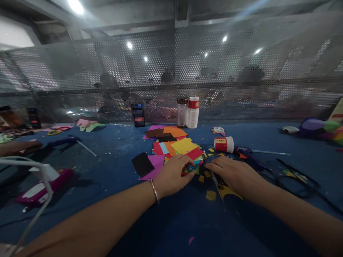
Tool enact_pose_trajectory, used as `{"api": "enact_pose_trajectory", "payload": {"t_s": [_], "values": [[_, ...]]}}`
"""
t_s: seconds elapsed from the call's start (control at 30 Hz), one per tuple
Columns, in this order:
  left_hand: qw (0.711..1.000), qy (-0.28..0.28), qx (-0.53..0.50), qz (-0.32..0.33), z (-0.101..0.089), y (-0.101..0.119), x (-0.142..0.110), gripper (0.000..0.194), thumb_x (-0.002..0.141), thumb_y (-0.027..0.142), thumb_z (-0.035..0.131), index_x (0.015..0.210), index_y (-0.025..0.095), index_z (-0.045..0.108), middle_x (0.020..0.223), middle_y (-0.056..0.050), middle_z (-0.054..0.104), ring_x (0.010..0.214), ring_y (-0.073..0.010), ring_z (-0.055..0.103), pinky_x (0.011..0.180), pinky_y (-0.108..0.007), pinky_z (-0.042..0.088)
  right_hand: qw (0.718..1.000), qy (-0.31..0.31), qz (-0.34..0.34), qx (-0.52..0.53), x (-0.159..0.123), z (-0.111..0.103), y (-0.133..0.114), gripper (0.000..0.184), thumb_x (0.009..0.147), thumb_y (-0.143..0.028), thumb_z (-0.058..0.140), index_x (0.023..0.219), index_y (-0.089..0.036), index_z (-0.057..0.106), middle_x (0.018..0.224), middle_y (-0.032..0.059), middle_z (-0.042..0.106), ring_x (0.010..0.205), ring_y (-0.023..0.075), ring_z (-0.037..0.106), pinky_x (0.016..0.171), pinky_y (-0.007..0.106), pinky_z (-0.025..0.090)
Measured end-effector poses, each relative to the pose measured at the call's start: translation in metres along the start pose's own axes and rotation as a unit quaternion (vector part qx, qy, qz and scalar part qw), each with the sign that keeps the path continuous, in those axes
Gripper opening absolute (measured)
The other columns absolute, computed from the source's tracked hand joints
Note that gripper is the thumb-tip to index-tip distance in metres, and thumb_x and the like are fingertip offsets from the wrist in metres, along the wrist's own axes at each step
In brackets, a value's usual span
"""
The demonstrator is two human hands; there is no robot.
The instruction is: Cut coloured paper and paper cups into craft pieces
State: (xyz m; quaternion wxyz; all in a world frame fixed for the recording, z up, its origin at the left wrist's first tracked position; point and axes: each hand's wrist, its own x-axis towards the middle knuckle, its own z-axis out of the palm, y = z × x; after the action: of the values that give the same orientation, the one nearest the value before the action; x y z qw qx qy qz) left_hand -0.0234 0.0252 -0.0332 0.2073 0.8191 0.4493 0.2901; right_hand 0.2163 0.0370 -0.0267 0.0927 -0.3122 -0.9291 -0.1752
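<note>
Here, coloured paper (183, 146) at curled left hand (174, 175), right hand (233, 173) nearby, both grips unclear

Beyond the blue tabletop (112, 171) stands a grey perforated partition (150, 46), beneath a ceiling (128, 12) with a bright lamp (76, 6).

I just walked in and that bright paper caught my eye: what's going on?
Someone has both hands down by a coloured paper pile on a blue table. Their left hand curls at its near edge; whether it grips any is unclear. The right hand is low beside yellow scraps, and a tipped paper cup lies beyond it.
</note>
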Motion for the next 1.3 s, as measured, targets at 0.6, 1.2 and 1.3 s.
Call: {"api": "enact_pose_trajectory", "payload": {"t_s": [0.6,1.2,1.3], "values": [[0.994,0.022,0.105,-0.012,-0.018,-0.025,0.089,0.006,0.078,0.018,0.06,0.072,0.019,0.062,0.076,-0.003,0.068,0.073,-0.0186,0.064,0.071,-0.03,0.05,0.995,0.08,0.006,0.054,0.006,-0.005,-0.006,0.026,0.095,-0.016,0.042,0.089,-0.015,0.067,0.072,0.005,0.065,0.066,0.0207,0.065,0.058,0.031,0.048],[0.951,0.229,0.208,-0.007,-0.076,-0.016,0.271,0.025,0.094,0.015,0.048,0.11,0.021,0.066,0.118,-0.011,0.055,0.111,-0.023,0.054,0.097,-0.036,0.044,0.988,0.102,0.037,0.105,0.001,0.001,-0.004,0.022,0.092,-0.013,0.048,0.074,-0.019,0.058,0.066,0.0015,0.057,0.057,0.0151,0.05,0.054,0.027,0.035],[0.951,0.222,0.213,-0.01,-0.074,-0.021,0.279,0.021,0.093,0.016,0.051,0.104,0.02,0.068,0.118,-0.012,0.055,0.112,-0.0255,0.052,0.095,-0.038,0.045,0.987,0.098,0.035,0.124,0.003,-0.001,-0.004,0.021,0.092,-0.012,0.047,0.075,-0.019,0.057,0.066,0.0011,0.057,0.057,0.0144,0.05,0.054,0.026,0.036]]}}
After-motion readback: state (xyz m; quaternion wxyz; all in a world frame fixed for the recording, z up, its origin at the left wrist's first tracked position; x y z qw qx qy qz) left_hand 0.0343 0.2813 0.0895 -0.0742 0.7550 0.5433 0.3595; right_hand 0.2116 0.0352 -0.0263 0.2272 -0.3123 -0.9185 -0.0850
